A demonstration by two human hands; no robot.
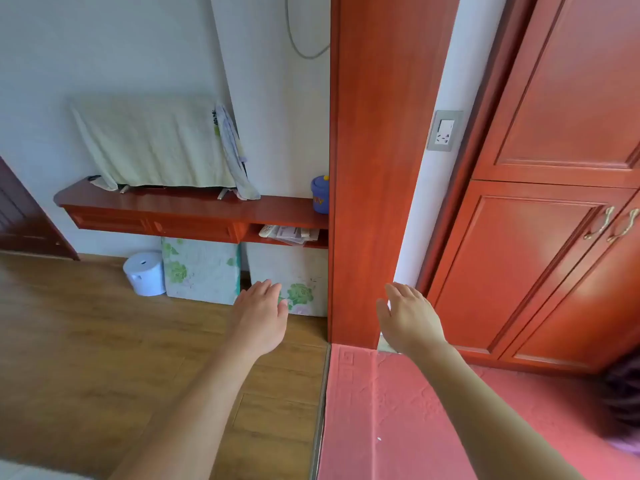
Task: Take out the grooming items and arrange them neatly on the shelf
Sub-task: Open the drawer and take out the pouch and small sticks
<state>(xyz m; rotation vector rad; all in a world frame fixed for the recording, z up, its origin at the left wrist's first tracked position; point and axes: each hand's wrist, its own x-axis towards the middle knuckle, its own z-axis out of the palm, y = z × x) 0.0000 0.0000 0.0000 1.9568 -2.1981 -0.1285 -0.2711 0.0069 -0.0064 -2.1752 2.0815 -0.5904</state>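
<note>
A red wooden panel (377, 168) hides the right half of the blue jar (320, 195) at nine o'clock from it. A towel (152, 143) covers something unidentifiable on the shelf (173, 202).

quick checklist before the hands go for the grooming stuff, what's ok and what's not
1. Left hand free: ok, open, holding nothing.
2. Right hand free: ok, open, holding nothing.
3. Grooming items located: cannot tell; none is clearly in view.
4. Room on the shelf: ok, bare stretch between the towel and the blue jar.
5. Cupboard doors open: not ok, both shut.
6. Slot under the shelf usable: not ok, papers fill it.
</note>
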